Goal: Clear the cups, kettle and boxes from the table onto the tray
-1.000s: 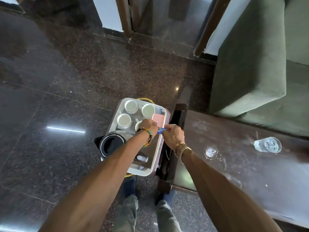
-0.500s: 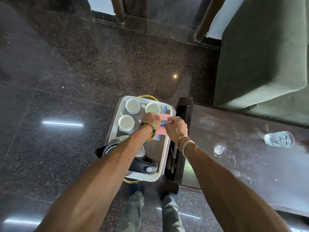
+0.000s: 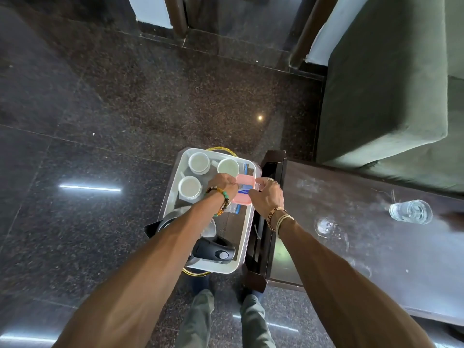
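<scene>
A white tray (image 3: pixel 247 243) stands on a small gold-rimmed stand left of the dark table (image 3: pixel 376 247). In it are three white cups (image 3: pixel 190 186), a black kettle (image 3: pixel 213 248) at the near end and a pink box (image 3: pixel 244 187) with a blue label by the right wall. My left hand (image 3: pixel 223 183) grips the pink box's left side. Across from it, my right hand (image 3: pixel 267 194) pinches the box's right side. Another blue-edged box (image 3: pixel 245 168) lies beyond it, partly hidden.
A drinking glass (image 3: pixel 410 211) stands on the table's right part, and a second clear glass (image 3: pixel 326 226) sits nearer me. A green sofa (image 3: pixel 389 84) stands behind the table. Dark polished floor (image 3: pixel 100 121) surrounds the tray stand. My legs are below.
Both hands have stayed on the pink box over the tray's right side, shifting it slightly toward the far end. The camera has tilted a little.
</scene>
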